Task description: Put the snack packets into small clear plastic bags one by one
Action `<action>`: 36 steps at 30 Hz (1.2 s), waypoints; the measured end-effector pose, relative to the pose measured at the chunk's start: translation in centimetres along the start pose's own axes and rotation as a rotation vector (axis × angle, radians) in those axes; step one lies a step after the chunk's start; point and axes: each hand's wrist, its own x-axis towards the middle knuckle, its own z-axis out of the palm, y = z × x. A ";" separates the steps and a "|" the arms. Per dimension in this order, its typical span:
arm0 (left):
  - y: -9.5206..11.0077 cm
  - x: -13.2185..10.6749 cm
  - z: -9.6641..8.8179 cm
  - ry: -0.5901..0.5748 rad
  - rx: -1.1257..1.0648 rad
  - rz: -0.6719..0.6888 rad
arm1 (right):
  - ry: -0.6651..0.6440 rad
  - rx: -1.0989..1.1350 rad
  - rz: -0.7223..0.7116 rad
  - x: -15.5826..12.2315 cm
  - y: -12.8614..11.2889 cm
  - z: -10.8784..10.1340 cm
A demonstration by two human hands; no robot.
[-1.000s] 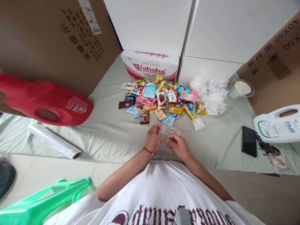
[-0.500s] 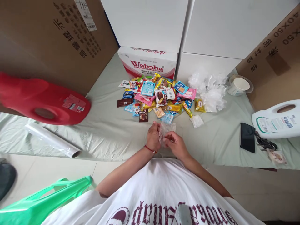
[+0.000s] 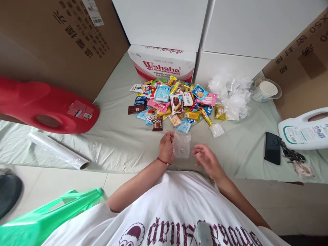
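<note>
My left hand (image 3: 167, 147) is closed on the left edge of a small clear plastic bag (image 3: 182, 145), which hangs flat and looks empty. Just to the right of the bag, my right hand (image 3: 206, 159) is apart from it, slightly blurred, with its fingers loosely spread and nothing seen between them. Beyond both hands lies a heap of wrapped snacks (image 3: 176, 103) in many colours. To the right of the heap is a pile of crumpled clear plastic bags (image 3: 234, 102), and one small crumpled bag (image 3: 217, 130) lies nearer to me.
A Wahaha carton (image 3: 164, 63) and white boxes stand behind the heap. At left are a red jug (image 3: 48, 109) and a plastic roll (image 3: 58, 150). At right are paper cups (image 3: 268, 89), a black phone (image 3: 272, 148), keys (image 3: 293, 153) and a white detergent bottle (image 3: 304, 131). A green stool (image 3: 53, 215) stands below left.
My right hand has let go of the plastic bag and moved right, its fingers opening. The bag, bunched between both hands before, now hangs spread flat from my left hand.
</note>
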 end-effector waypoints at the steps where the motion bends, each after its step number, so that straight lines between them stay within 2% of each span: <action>1: -0.1 -0.3 0.4 -0.013 0.008 0.007 | -0.060 -0.016 -0.022 0.5 0.1 1.7; 3: 0.1 -0.5 0.8 -0.022 -0.001 0.004 | -0.062 -0.028 -0.066 1.7 0.3 4.1; 5: 0.5 -0.3 0.5 -0.018 -0.017 -0.002 | 0.003 0.007 -0.083 2.5 0.2 4.4; 7: 1.0 0.2 -0.4 0.006 -0.021 -0.016 | 0.052 0.070 -0.065 2.6 -0.1 2.9; 9: 1.2 0.8 -1.4 0.009 -0.007 -0.057 | 0.097 0.118 -0.050 2.3 -0.6 0.3; 12: 1.3 1.6 -2.8 -0.065 -0.013 -0.135 | 0.182 0.181 -0.053 1.4 -1.5 -3.6; 14: 1.3 2.0 -3.5 -0.120 -0.018 -0.143 | 0.216 0.247 -0.037 0.8 -1.9 -5.5; 16: 1.4 2.1 -4.0 -0.140 0.020 -0.058 | 0.225 0.323 0.001 0.3 -2.1 -6.7; 19: 1.9 1.4 -4.2 -0.174 0.100 0.119 | 0.207 0.408 0.062 -0.2 -2.5 -7.1; 21: 2.5 0.4 -3.5 -0.292 0.187 0.238 | 0.171 0.442 0.069 -0.5 -2.9 -6.9; 23: 3.1 -0.9 -2.2 -0.501 0.333 0.413 | 0.101 0.470 0.048 -0.7 -3.4 -6.5; 26: 4.0 -2.4 1.1 -0.832 0.551 0.727 | -0.043 0.487 -0.001 -0.8 -4.4 -5.9; 29: 4.4 -2.7 4.3 -1.044 0.759 0.892 | -0.156 0.455 -0.034 -0.9 -5.9 -6.0; 31: 4.3 -2.3 5.3 -1.111 0.883 0.874 | -0.189 0.429 -0.043 -1.0 -7.1 -6.6; 33: 4.1 -1.7 5.2 -1.118 0.920 0.777 | -0.181 0.411 -0.058 -1.2 -8.1 -7.8; 36: 4.0 -0.9 3.7 -1.154 0.752 0.497 | -0.082 0.392 -0.092 -1.4 -8.7 -9.6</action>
